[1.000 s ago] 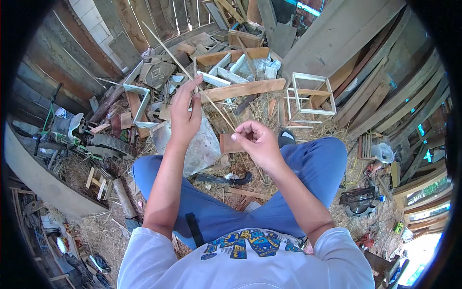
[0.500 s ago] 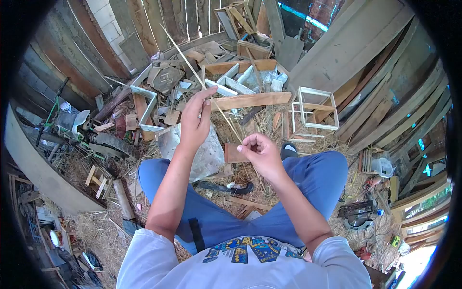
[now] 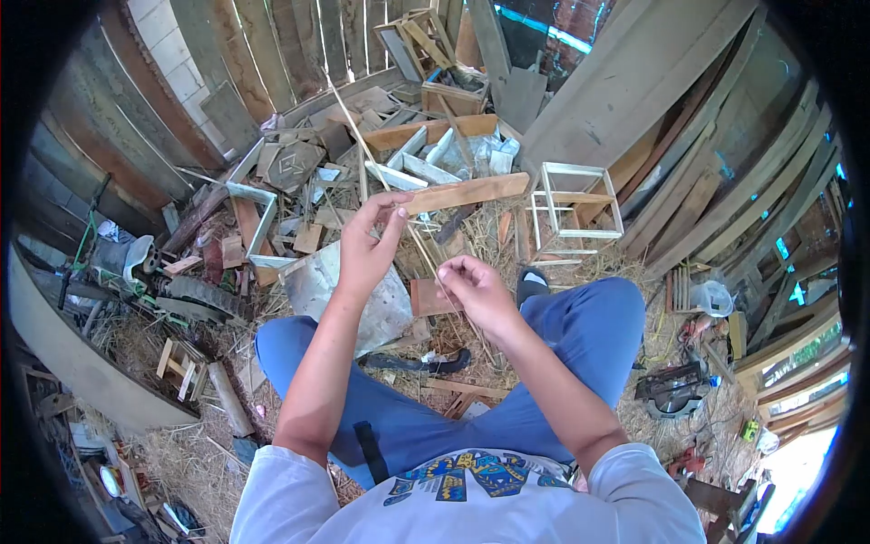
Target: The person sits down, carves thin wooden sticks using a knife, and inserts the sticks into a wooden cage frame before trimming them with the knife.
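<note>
A long, thin strip of wood (image 3: 360,136) slants across the space in front of me, from the upper left down toward my knees. My left hand (image 3: 367,245) has its fingers and thumb closed around the strip's middle part. Lower down, my right hand (image 3: 478,295) pinches the same strip between thumb and fingers. Behind the hands lies a light wooden board (image 3: 471,192) on the floor. A small brown wood piece (image 3: 433,297) is just left of my right hand, below the strip.
A grey flat sheet (image 3: 353,304) lies before my knees. White-edged frames (image 3: 580,208) and scrap wood (image 3: 299,163) cover the floor ahead. A circular saw (image 3: 672,392) rests at right, a small wheeled machine (image 3: 145,263) at left. Tall boards (image 3: 634,82) lean on the right.
The left fingers, straighter before, now curl around the strip. The right hand keeps its pinch. The view has shifted slightly, and the strip's far end appears lower.
</note>
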`<state>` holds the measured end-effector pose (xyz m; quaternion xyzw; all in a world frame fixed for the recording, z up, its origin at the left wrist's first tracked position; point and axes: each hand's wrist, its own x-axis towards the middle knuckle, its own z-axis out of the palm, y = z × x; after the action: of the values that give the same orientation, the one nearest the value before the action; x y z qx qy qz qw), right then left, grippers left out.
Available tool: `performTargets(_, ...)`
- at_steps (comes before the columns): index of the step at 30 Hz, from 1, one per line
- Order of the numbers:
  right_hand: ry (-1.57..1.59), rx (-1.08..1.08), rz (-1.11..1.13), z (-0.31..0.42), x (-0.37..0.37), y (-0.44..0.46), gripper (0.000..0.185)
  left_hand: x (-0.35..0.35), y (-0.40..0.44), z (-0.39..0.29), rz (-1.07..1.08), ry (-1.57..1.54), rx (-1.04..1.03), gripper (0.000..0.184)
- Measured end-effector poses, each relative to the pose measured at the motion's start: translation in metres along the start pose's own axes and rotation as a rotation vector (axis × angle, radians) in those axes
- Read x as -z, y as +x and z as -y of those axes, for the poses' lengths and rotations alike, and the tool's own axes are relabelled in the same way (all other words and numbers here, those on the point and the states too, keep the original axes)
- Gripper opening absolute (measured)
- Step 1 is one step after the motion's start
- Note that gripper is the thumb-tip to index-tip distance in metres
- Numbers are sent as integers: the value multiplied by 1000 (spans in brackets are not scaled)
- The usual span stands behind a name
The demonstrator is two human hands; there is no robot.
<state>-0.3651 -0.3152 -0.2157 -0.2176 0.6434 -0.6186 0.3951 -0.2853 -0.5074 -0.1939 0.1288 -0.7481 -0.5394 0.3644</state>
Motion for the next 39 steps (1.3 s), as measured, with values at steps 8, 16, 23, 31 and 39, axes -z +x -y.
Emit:
performTargets(8, 160, -77, 1, 3, 2, 2, 16, -17, -4, -4, 47, 141, -90, 20)
performTargets(16, 254, -68, -58, -3, 5, 1, 13, -35, -3, 2, 145, 189, -168, 24)
performTargets(23, 365, 7, -186, 1, 59, 1, 8, -55, -4, 38, 243, 114, -40, 31)
performTargets(31, 232, 240, -370, 86, 202, 20, 7, -113, -22, 90, 496, 116, 175, 27)
performTargets(39, 462, 209, -509, 70, 255, 18, 12, -251, -2, 125, 695, 4, 355, 25)
